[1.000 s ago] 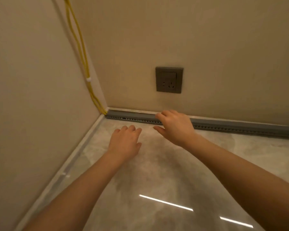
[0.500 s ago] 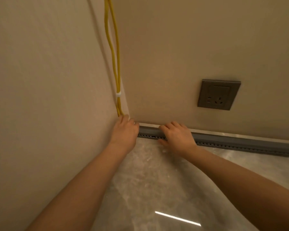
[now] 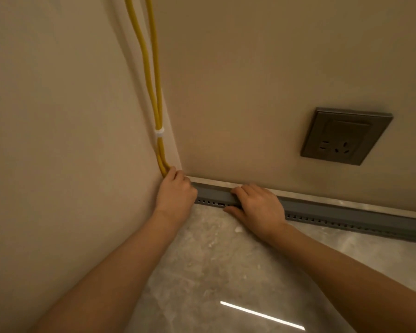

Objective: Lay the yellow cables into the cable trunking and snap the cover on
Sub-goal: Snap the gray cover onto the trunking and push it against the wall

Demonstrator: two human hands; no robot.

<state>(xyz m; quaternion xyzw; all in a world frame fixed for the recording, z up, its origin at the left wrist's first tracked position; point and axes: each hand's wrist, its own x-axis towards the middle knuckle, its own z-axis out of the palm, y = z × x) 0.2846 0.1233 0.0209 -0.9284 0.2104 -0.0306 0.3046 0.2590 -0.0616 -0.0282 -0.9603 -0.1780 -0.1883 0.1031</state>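
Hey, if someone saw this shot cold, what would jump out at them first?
Probably the yellow cables running down the wall corner, bound by a white tie, with the left hand at their lower end. Next, the right hand resting on the grey trunking along the floor, below a dark wall socket.

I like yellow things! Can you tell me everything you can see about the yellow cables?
The yellow cables are two thin, smooth cords hanging down the room's corner. Apart up high, they meet at a small white tie that bundles them. Below it they run together to floor level, where the left hand touches them beside the end of the grey trunking. Their lower ends are hidden.
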